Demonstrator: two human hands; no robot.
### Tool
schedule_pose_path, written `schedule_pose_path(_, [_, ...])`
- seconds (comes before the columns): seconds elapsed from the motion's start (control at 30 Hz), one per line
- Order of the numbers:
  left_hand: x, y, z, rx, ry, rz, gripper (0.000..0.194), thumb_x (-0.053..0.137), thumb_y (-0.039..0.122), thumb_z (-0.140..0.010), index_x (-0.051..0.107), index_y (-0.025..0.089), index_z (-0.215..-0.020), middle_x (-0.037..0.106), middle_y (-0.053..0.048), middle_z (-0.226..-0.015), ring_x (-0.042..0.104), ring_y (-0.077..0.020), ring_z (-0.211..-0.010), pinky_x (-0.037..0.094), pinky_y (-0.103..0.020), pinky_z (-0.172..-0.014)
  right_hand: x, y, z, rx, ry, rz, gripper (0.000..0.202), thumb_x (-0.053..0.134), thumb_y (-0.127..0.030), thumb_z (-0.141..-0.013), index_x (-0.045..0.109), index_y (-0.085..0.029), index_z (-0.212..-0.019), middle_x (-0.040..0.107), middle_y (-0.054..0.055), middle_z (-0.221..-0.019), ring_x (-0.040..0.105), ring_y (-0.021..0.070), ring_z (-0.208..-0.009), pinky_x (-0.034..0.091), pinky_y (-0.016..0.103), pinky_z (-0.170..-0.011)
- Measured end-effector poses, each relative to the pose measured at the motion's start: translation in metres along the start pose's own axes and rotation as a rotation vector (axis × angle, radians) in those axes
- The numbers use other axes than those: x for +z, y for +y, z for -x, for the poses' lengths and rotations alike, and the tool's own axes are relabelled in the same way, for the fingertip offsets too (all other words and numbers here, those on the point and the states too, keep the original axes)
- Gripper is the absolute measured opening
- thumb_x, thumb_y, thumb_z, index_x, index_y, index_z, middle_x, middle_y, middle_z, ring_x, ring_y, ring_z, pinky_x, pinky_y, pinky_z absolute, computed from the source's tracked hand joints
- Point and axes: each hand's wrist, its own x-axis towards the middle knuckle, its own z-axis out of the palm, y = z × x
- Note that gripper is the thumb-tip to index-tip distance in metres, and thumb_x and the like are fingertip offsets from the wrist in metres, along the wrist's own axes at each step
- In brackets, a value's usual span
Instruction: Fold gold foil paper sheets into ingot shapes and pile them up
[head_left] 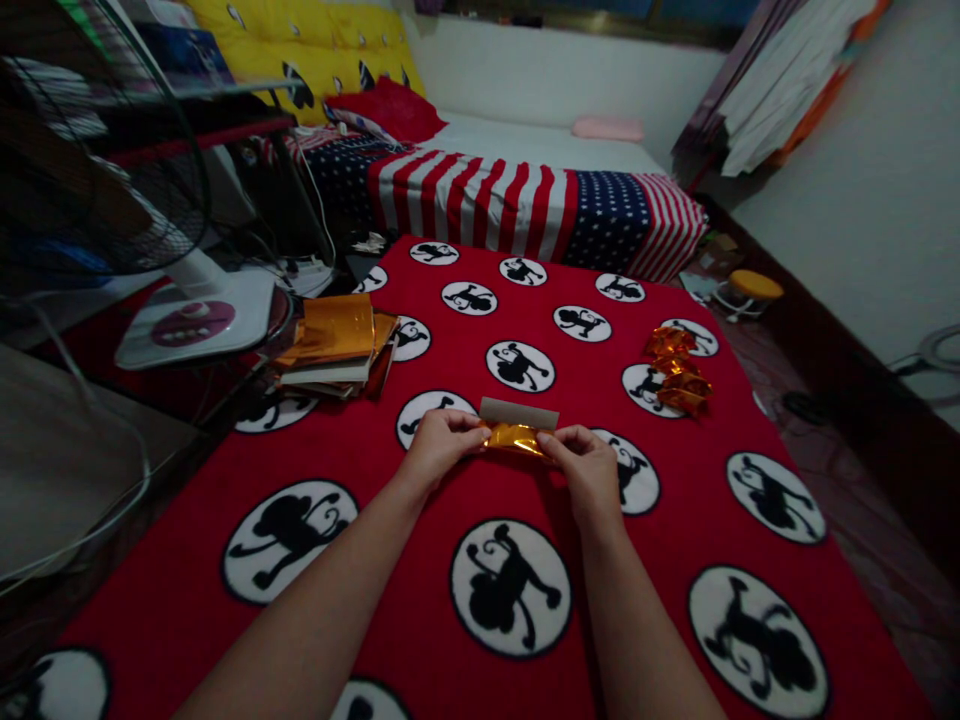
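A sheet of shiny gold foil paper point(516, 439) is partly rolled or folded over, with its grey-brown back point(519, 413) showing along the far edge. My left hand point(444, 440) pinches its left end between thumb and fingers. At the right end, my right hand point(586, 468) grips it the same way. Both hands are just above the red cloth point(420, 600) printed with black monkeys in white circles. To the left lies a stack of gold foil sheets point(330, 335). Several folded gold foil pieces point(677, 372) form a small heap on the right.
A white-based fan point(202, 320) stands left of the cloth, near a cluttered desk point(217, 135). Beyond the far edge is a bed with a striped and starred cover point(480, 200). A yellow-topped stool point(752, 286) stands at the right by the wall.
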Motion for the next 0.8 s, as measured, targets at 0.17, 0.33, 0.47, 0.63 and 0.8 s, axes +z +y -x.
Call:
schedule_pose_path(0.17, [-0.0002, 0.0004, 0.0023, 0.005, -0.034, 0.074, 0.048, 0.077, 0.011, -0.056, 0.072, 0.009, -0.104, 0.072, -0.004, -0.076, 0.063, -0.0093, -0.057, 0.051, -0.019, -0.058, 0.0022, -0.0020, 0.0021, 0.031, -0.027, -0.062, 0.038, 0.084, -0.034, -0.058, 0.072, -0.017, -0.090, 0.072, 0.004, -0.080, 0.065, 0.0166, -0.072, 0.052, 0.027, -0.065])
schedule_pose_path(0.33, [-0.0008, -0.0014, 0.0032, 0.098, -0.088, 0.088, 0.049, 0.077, 0.013, -0.058, 0.072, 0.013, -0.107, 0.073, -0.004, -0.084, 0.064, -0.0093, -0.063, 0.051, -0.017, -0.058, 0.0028, -0.0004, 0.0022, 0.005, -0.021, -0.089, 0.043, 0.084, -0.031, -0.058, 0.072, -0.018, -0.097, 0.071, 0.003, -0.080, 0.065, 0.0160, -0.073, 0.053, 0.029, -0.069])
schedule_pose_path(0.47, [-0.0013, -0.0026, 0.0017, 0.074, -0.086, 0.061, 0.041, 0.077, 0.014, -0.059, 0.074, 0.011, -0.100, 0.072, -0.004, -0.078, 0.064, -0.0103, -0.061, 0.052, -0.019, -0.059, 0.0027, -0.0001, 0.0013, -0.004, -0.021, -0.103, 0.043, 0.085, -0.028, -0.056, 0.070, -0.017, -0.094, 0.068, -0.001, -0.073, 0.064, 0.0141, -0.069, 0.053, 0.026, -0.066])
schedule_pose_path(0.63, [-0.0008, -0.0009, 0.0015, 0.001, -0.050, 0.046, 0.046, 0.075, 0.011, -0.058, 0.072, 0.009, -0.104, 0.071, -0.003, -0.069, 0.062, -0.0087, -0.055, 0.049, -0.018, -0.056, 0.0022, -0.0024, -0.0006, 0.049, -0.037, -0.126, 0.050, 0.086, -0.024, -0.051, 0.065, -0.017, -0.097, 0.069, 0.000, -0.074, 0.066, 0.0148, -0.069, 0.054, 0.027, -0.066])
schedule_pose_path(0.8, [-0.0002, 0.0026, 0.0037, -0.020, -0.046, 0.042, 0.048, 0.076, 0.011, -0.057, 0.072, 0.009, -0.105, 0.071, -0.003, -0.068, 0.062, -0.0090, -0.054, 0.049, -0.018, -0.055, 0.0013, -0.0029, -0.0015, 0.075, -0.065, -0.165, 0.057, 0.086, -0.021, -0.049, 0.061, -0.017, -0.100, 0.071, 0.001, -0.076, 0.067, 0.0154, -0.071, 0.054, 0.028, -0.069])
